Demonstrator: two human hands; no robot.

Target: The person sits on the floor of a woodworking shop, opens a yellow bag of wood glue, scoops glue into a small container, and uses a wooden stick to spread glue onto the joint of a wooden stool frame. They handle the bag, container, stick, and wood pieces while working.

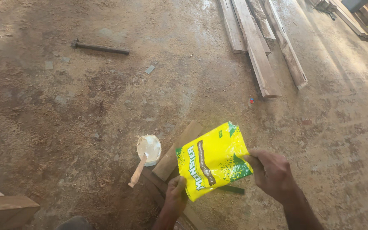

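Observation:
Both my hands hold a yellow plastic packet (211,159) with green corners, tilted, low in the view. My left hand (175,198) pinches its lower left corner. My right hand (271,172) grips its right edge. Just left of the packet a small round tub (149,149) of white paste lies on the sawdust floor, with a flat wooden stick (138,171) resting in it. Short wooden offcuts (179,149) lie under and behind the packet.
Several long planks (256,47) lie on the floor at the upper right, more timber (363,17) at the far right. A dark metal bar (101,47) lies at the upper left. A wooden block (5,208) sits at the lower left corner.

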